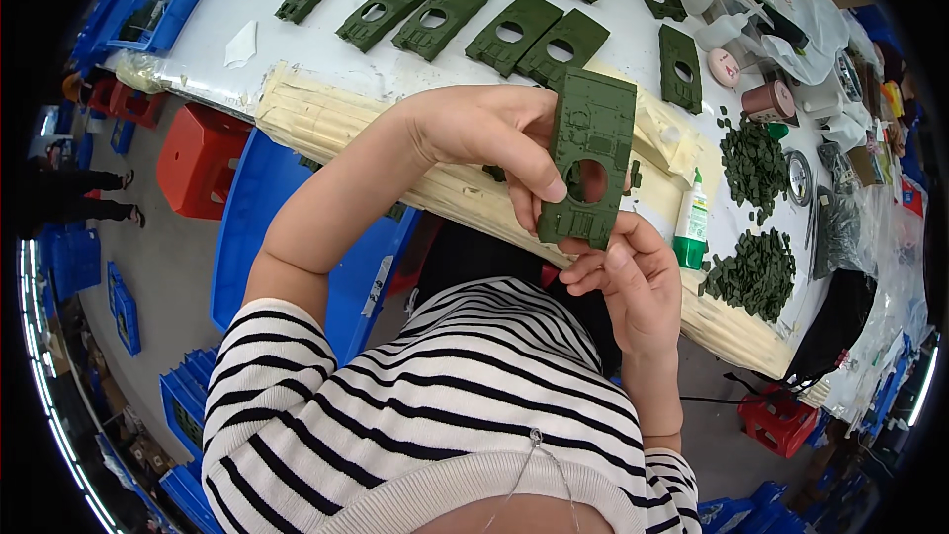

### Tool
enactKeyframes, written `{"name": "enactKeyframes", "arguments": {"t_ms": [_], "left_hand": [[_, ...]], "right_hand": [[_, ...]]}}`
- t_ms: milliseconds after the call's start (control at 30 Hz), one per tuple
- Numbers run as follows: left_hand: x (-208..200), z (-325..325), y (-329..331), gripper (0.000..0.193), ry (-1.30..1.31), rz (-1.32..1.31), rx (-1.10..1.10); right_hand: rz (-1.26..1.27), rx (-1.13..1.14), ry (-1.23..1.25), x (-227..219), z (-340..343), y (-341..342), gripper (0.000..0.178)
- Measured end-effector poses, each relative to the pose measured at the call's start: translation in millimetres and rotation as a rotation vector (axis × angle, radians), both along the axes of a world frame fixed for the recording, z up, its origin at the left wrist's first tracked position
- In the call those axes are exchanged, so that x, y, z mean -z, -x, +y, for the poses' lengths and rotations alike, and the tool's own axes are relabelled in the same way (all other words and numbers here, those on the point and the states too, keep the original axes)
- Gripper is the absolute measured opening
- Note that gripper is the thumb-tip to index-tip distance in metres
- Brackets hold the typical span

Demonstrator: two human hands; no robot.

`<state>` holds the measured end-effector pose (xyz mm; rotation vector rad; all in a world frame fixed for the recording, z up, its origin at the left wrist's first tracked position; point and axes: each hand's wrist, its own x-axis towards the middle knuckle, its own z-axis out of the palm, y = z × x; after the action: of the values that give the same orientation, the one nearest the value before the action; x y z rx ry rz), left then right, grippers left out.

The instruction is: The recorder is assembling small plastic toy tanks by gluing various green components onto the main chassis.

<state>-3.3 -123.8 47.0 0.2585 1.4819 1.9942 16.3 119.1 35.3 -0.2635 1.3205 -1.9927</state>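
Observation:
A dark green plastic model tank hull [593, 124], with a round hole through it, stands tilted up over the table's near edge. My left hand [489, 143] grips it from its left side, thumb on the face by the hole and fingers behind. At the hull's lower end is my right hand [638, 282], its fingers bent in and touching the edge. Whether a small part sits between those fingertips is too small to tell. Beside my right hand stands a green and white squeeze bottle [693, 222].
More green hulls [440, 20] lie across the white table [287, 35]. Piles of small green parts [751, 275] are at the right, near a round pink lid [724, 67]. Tape-covered padding [326, 119] lines the near edge. Left stand a red stool [201, 160] and a blue bin [297, 237].

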Motion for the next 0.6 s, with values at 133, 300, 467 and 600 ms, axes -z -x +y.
{"name": "enactKeyframes", "arguments": {"t_ms": [133,300,467,600], "left_hand": [[5,-1,0,0.065,0.001,0.049,-0.021],[4,14,-10,0.077,-0.070,0.152,-0.203],[-2,38,-25,0.069,-0.044,0.167,-0.413],[2,47,-29,0.064,-0.030,0.183,-0.510]], "right_hand": [[0.063,0.023,-0.062,-1,-1,1,0.025],[0.076,0.127,-0.049,3,1,5,0.025],[0.109,0.141,-0.059,2,-3,4,0.024],[0.133,0.139,-0.047,4,-3,4,0.024]]}}
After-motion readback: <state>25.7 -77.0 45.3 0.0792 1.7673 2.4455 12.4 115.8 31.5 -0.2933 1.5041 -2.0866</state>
